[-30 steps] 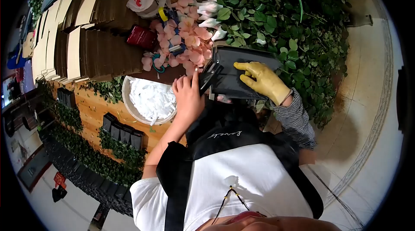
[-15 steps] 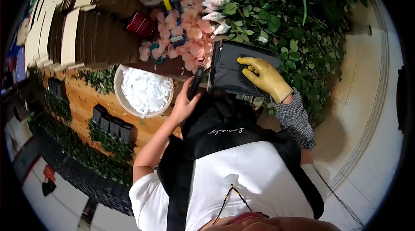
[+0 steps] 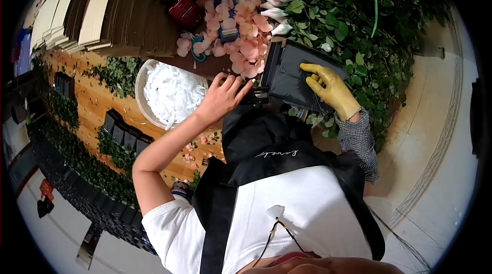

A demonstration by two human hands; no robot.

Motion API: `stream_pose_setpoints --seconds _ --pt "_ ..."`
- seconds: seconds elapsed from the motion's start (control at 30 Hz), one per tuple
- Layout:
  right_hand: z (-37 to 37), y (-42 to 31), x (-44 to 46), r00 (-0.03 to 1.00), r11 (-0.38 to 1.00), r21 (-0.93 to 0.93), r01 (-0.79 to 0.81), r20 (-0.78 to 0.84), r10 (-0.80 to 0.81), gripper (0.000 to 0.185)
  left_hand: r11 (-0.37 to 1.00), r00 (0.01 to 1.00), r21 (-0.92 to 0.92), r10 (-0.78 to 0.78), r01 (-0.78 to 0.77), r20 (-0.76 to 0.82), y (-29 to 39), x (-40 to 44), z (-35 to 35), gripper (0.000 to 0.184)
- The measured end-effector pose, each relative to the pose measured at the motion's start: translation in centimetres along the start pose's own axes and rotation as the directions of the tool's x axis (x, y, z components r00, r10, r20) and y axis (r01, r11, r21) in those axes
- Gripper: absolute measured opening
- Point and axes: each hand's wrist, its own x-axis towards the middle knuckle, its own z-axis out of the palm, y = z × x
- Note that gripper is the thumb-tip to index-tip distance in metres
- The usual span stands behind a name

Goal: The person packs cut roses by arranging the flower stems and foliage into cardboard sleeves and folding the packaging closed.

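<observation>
Room above black sheets (image 3: pixel 287 76); leaves (image 3: pixel 353 28) crowd rightward.

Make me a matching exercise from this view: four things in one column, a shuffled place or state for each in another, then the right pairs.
1. Round pale tub
2. Smooth yellow glove
3. Shiny dark red box
4. Flat, black rectangular pack

A. Between brown cardboard sheets and pink petals
B. Worn on the person's right hand
C. Under that hand's fingers
D. Holding small white pieces

Pairs: 1-D; 2-B; 3-A; 4-C
</observation>
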Motion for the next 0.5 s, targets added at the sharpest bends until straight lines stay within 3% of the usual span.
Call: stream_pose_setpoints --seconds 0.07,0.17,0.27,0.3,0.43,0.5 --pt "-0.4 0.0 -0.3 1.0 1.0 0.005 0.001 0.002 -0.001 0.04 0.996 0.997 0.076 0.047 -0.042 -0.063 0.3 0.2 -0.8 0.058" --pt "-0.3 -0.3 0.1 0.997 0.998 -0.021 -0.058 0.057 0.059 0.038 0.999 0.998 0.038 -0.019 0.021 -0.064 1.2 0.3 -0.8 0.055" --pt "-0.7 -1.7 0.1 0.982 0.984 -0.026 -0.176 0.059 0.177 0.037 0.997 0.999 -0.069 -0.044 0.045 0.015 0.1 0.3 4.0 0.032" --pt "-0.6 -1.6 0.0 0.983 0.984 -0.02 -0.178 0.044 0.179 0.037 0.995 0.997 -0.087 -0.031 0.037 0.075 -0.4 0.7 4.3 0.028" --pt "0.0 -0.1 -0.1 0.999 0.999 0.031 -0.035 -0.012 0.036 0.039 0.987 0.999 -0.162 -0.006 0.013 0.044 -1.9 1.2 3.5 0.036" --pt "-0.2 -0.3 0.0 0.998 0.997 0.061 -0.056 0.011 0.056 0.038 0.983 0.963 -0.146 0.066 -0.107 -0.26 -3.8 1.7 1.0 0.046"
